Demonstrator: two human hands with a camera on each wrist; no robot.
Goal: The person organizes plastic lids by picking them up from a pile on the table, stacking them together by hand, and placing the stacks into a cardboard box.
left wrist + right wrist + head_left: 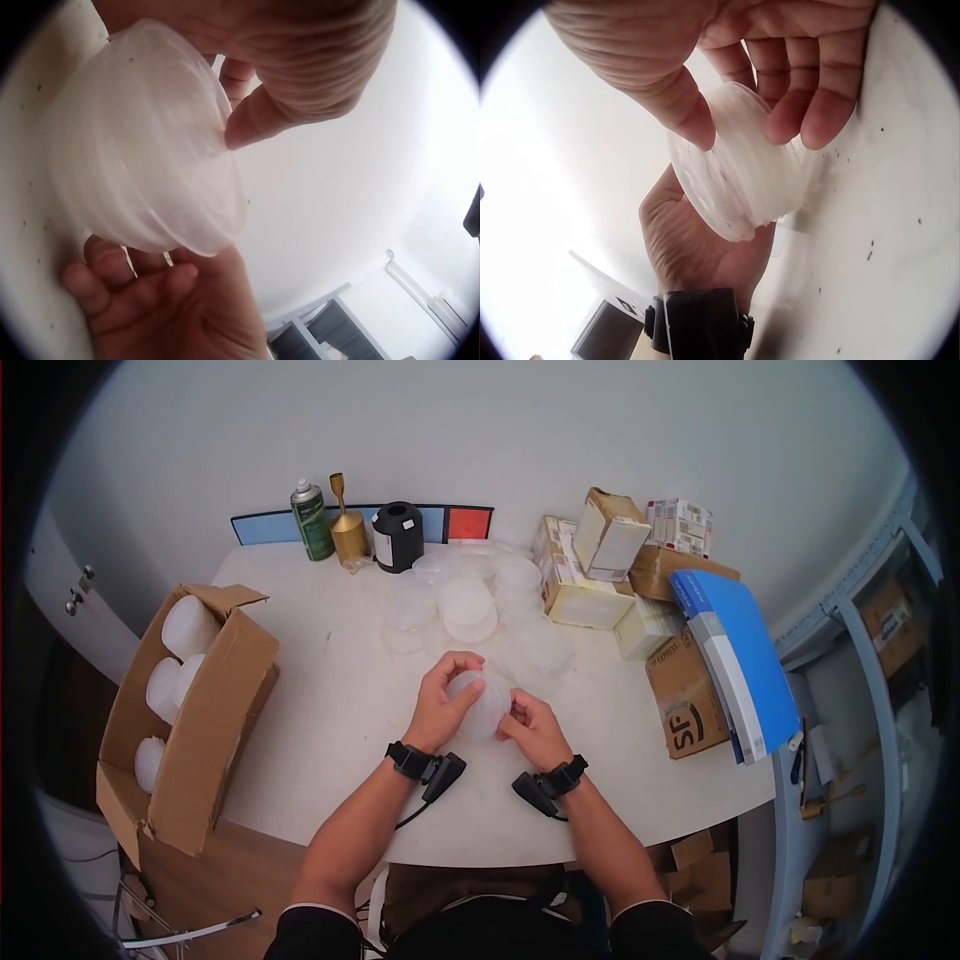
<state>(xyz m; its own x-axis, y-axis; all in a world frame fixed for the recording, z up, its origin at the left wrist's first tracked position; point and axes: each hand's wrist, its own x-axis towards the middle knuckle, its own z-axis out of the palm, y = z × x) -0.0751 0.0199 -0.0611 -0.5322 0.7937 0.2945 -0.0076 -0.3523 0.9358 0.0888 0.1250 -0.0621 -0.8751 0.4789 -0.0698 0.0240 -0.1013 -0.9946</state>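
A round, translucent plastic tub (478,712) is held low over the white table between my two hands, tipped on its side in the wrist views. My left hand (438,705) grips it from the left, thumb along the rim in the left wrist view. From the right, my right hand (537,730) holds the same tub (761,169), its thumb on the rim and fingertips on the wall. Ridged bands circle the tub (142,142) near its wider end. Beyond the hands lies a loose spread of clear, round plastic lids (468,605).
At the left stands an open cardboard box (215,730) with several white tubs (190,627). A spray can (312,520), a brass-coloured vessel (349,538) and a black canister (398,538) line the back. Cartons (610,535) and a blue binder (738,650) crowd the right.
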